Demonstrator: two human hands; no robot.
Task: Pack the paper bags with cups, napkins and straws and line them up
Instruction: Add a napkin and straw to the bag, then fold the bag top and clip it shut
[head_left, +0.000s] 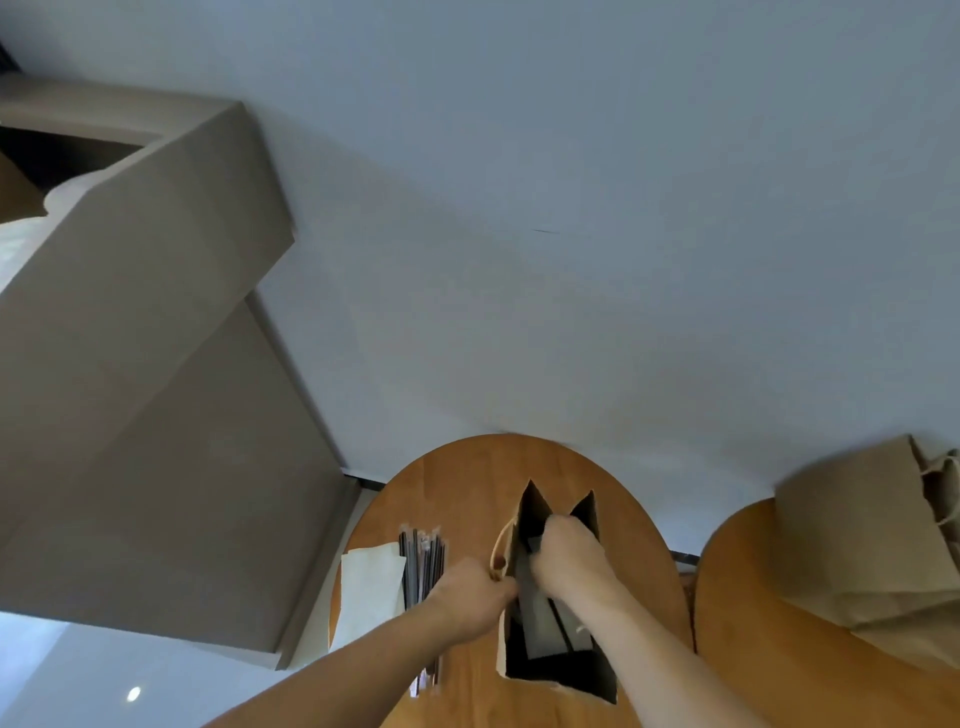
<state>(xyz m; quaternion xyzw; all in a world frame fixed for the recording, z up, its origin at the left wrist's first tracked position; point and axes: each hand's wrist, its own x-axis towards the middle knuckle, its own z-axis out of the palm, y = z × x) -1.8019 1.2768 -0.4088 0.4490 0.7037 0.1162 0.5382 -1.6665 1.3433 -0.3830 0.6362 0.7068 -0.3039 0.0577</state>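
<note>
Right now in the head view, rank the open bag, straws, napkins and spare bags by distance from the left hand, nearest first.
1. Open bag: the left hand grips its left edge by the handle.
2. Straws: just left of the hand.
3. Napkins: beyond the straws, further left.
4. Spare bags: far right of the view.

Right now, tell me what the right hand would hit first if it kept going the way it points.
The right hand reaches into the open paper bag; going on, it would probably meet the bag's inner wall or floor first. Depth inside is unclear.
</note>
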